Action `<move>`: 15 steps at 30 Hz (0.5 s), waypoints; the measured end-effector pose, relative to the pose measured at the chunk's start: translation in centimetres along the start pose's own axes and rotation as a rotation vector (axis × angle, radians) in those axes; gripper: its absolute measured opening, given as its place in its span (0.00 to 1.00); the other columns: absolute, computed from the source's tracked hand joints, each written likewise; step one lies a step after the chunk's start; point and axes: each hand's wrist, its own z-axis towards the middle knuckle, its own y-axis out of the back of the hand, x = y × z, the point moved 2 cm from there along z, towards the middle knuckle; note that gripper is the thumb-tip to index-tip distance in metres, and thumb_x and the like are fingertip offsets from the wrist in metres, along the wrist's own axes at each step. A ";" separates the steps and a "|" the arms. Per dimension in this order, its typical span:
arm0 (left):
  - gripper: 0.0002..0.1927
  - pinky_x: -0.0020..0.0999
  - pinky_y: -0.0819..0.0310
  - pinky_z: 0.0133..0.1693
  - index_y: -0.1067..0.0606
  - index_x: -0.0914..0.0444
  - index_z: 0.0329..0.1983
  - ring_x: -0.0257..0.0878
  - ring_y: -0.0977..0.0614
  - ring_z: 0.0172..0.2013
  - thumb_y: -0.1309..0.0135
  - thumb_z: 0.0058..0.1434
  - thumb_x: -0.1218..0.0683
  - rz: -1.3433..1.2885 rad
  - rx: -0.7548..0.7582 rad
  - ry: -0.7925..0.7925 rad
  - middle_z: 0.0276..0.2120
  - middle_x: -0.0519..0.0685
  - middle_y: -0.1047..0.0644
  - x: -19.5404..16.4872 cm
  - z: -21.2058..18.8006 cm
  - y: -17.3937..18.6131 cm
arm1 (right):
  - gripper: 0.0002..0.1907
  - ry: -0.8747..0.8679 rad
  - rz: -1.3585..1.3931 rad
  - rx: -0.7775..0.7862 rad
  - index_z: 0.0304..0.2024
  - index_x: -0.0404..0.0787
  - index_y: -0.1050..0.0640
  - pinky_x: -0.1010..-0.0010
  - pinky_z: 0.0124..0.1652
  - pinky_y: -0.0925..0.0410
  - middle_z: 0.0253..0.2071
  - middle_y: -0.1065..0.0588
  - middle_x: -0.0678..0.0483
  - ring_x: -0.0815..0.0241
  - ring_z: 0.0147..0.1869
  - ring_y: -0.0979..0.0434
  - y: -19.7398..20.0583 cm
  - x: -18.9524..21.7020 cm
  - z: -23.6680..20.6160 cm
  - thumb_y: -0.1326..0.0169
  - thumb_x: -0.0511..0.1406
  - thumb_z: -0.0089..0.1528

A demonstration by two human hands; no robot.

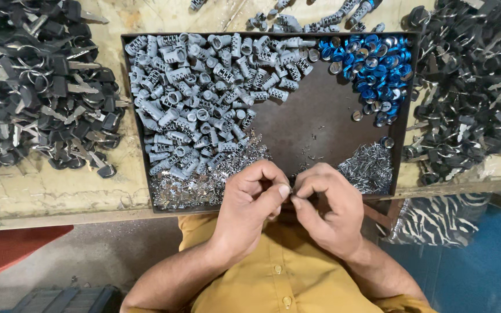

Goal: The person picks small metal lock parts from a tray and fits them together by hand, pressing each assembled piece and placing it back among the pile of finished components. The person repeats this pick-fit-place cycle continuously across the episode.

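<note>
Left hand (254,194) & right hand (325,200) pinched together, part hidden.

No labels, signs or screens show. A crinkled black-and-white striped bag (442,220) lies right of the fingers, below the table edge.

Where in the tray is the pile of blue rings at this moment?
In the head view, the blue rings lie in the far right corner of the dark tray, right of the grey plastic cylinders and beyond the small metal pins.
</note>
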 end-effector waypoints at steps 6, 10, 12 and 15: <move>0.03 0.22 0.41 0.27 0.28 0.64 0.36 0.24 0.33 0.26 0.47 0.66 0.64 0.129 -0.023 -0.057 0.27 0.41 0.29 -1.0 -0.2 1.1 | 0.09 -0.059 -0.247 0.014 0.39 0.35 0.27 0.69 0.43 0.32 0.41 0.27 0.48 0.55 0.43 0.25 2.6 0.4 1.8 0.41 0.24 0.58; 0.04 0.23 0.41 0.27 0.29 0.63 0.34 0.25 0.33 0.25 0.46 0.64 0.62 0.660 -0.066 -0.325 0.26 0.41 0.29 -3.0 -2.0 3.1 | 0.11 0.094 -0.700 0.005 0.43 0.36 0.23 0.64 0.47 0.32 0.43 0.26 0.48 0.49 0.48 0.24 3.5 0.7 3.3 0.39 0.23 0.60; 0.03 0.24 0.43 0.27 0.29 0.63 0.34 0.25 0.35 0.25 0.46 0.62 0.62 0.814 -0.122 -0.443 0.27 0.42 0.30 -4.2 -3.4 4.3 | 0.13 0.047 -0.675 -0.020 0.44 0.35 0.22 0.66 0.43 0.32 0.43 0.26 0.46 0.51 0.43 0.25 3.6 0.7 3.4 0.37 0.25 0.58; 0.02 0.23 0.45 0.25 0.28 0.63 0.34 0.24 0.36 0.24 0.47 0.62 0.63 0.884 -0.224 -0.473 0.27 0.41 0.29 -5.5 -5.4 5.8 | 0.12 0.002 -0.610 -0.076 0.45 0.35 0.21 0.69 0.40 0.32 0.44 0.26 0.47 0.57 0.40 0.25 3.6 0.5 2.9 0.37 0.25 0.59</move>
